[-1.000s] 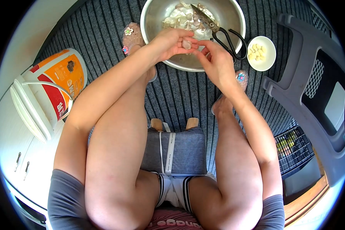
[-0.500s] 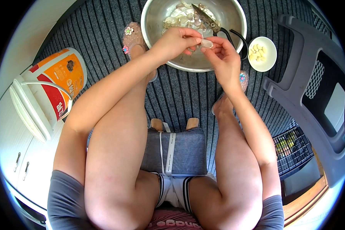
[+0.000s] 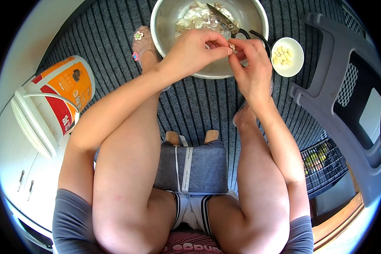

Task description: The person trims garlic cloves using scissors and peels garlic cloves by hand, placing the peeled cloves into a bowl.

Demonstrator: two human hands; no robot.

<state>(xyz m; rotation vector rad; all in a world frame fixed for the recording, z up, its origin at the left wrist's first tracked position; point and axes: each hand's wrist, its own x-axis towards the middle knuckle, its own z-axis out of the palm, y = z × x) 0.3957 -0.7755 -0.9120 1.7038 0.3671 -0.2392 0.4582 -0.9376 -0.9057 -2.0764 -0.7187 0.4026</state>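
A garlic clove (image 3: 232, 46) is pinched between the fingertips of both hands, mostly covered by them. My left hand (image 3: 202, 50) is closed on it from the left, thumb and forefinger together. My right hand (image 3: 253, 62) grips it from the other side with bent fingers. Both are over the near part of a wide steel basin (image 3: 252, 20). Papery garlic skins (image 3: 197, 19) lie in the basin, with open-bladed scissors (image 3: 224, 19) on top, their black handles reaching the right rim. Right of the basin stands a white bowl (image 3: 298, 63) holding several peeled garlic cloves (image 3: 282, 56).
A grey plastic stool (image 3: 321, 63) lies to the right, near a black basket (image 3: 324, 167). On the left, an orange and white bucket (image 3: 67, 84) is beside white cabinets (image 3: 12, 169). A small cushioned seat (image 3: 207, 169) sits between my legs on the striped mat (image 3: 199, 114).
The clove, pale and broadside before, is now turned and mostly hidden by fingertips. My left thumb has come forward against it. The view has shifted slightly.
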